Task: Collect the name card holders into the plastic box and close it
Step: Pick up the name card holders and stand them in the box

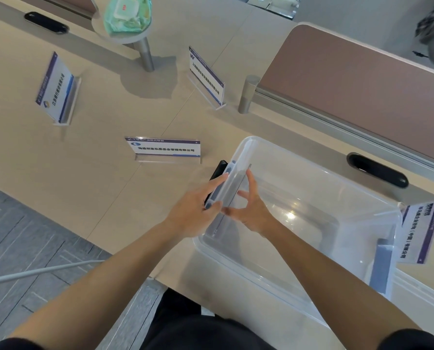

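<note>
A clear plastic box (319, 173) stands on the beige desk at the right, and I see no card holders inside it. My left hand (193, 210) grips the grey latch (223, 185) at the box's left end. My right hand (248, 210) rests over the same end with fingers spread, thumb touching the latch. Several acrylic name card holders stand on the desk: one at far left (56, 89), one just left of the box (165, 149), one at the back (207, 77), one beyond the box's right end (423, 231). Whether a lid is on the box, I cannot tell.
A second grey latch (382, 266) sits at the box's right end. A brown desk partition (362, 79) runs behind the box. A small round stand (125, 34) on a metal post holds a green packet. Black cable ports (377, 170) (46, 22) are set into the desk.
</note>
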A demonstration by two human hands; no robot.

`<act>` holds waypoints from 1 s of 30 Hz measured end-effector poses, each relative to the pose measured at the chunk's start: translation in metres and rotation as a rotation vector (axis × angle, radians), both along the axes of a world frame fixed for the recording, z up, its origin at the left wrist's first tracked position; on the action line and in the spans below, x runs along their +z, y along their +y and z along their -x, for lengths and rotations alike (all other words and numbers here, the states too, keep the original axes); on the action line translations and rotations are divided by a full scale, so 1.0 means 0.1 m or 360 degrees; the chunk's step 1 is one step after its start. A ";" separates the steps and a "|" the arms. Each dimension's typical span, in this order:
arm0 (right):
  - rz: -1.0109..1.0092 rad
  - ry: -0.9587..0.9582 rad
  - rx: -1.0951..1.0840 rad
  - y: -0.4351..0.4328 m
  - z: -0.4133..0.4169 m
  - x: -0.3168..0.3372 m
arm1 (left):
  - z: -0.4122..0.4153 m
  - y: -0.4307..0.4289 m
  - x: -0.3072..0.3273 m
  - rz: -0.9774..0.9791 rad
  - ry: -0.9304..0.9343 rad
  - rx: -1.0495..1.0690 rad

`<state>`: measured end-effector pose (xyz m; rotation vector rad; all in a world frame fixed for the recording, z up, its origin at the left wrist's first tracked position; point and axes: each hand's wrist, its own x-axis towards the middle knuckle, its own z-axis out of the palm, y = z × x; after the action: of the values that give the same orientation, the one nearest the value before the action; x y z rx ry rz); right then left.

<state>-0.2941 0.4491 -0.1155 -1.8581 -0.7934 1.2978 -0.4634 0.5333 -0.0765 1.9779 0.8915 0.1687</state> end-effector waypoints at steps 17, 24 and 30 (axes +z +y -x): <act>0.0287 -0.1249 -0.0123 -0.98 -0.44 1.57 | -0.62 -0.29 0.70 -0.0689 -0.0215 -0.0453; 0.0585 -0.1582 -0.0434 -2.31 -0.27 2.18 | -1.04 -1.13 0.97 -0.0449 -0.0286 -0.0993; 0.0688 -0.1687 -0.0979 -3.78 -0.01 2.34 | -1.39 -2.35 1.24 -0.0364 -0.0189 -0.1552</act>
<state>-0.2931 0.0708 0.1189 -2.8508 -0.3349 0.0107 -0.3246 0.2987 0.0476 2.3628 -0.2370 -0.1824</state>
